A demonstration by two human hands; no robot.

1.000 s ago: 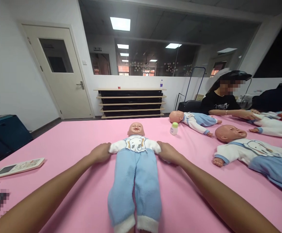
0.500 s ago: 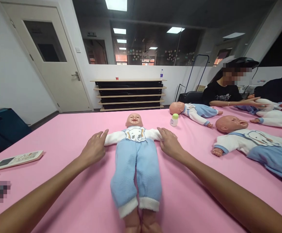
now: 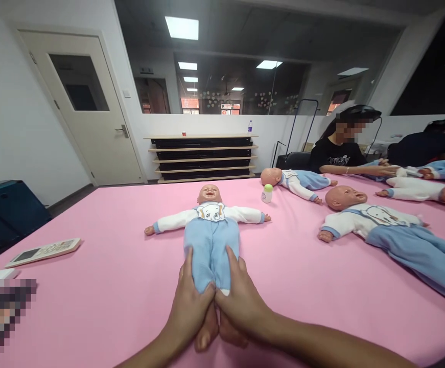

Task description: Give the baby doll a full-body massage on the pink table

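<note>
A baby doll (image 3: 211, 225) lies on its back on the pink-covered table, its head away from me and its arms stretched out sideways. It wears a white top with an elephant face and light blue trousers. My left hand (image 3: 191, 296) is wrapped round the doll's lower leg on the left. Around the other lower leg, my right hand (image 3: 241, 294) is closed in the same way. My thumbs lie on the trouser cuffs between the legs, close together. The bare feet stick out below my hands.
Other dolls, one of them a nearby doll (image 3: 383, 217), lie at the right. A green-capped bottle (image 3: 267, 194) stands beyond the doll's arm. At the left lies a remote-like device (image 3: 48, 251). A person in black (image 3: 341, 153) handles a doll at the far right.
My hands have left the doll's arms and moved down toward me onto its lower legs, closing round them. The doll's forearms and hands are now uncovered. The view has shifted slightly.
</note>
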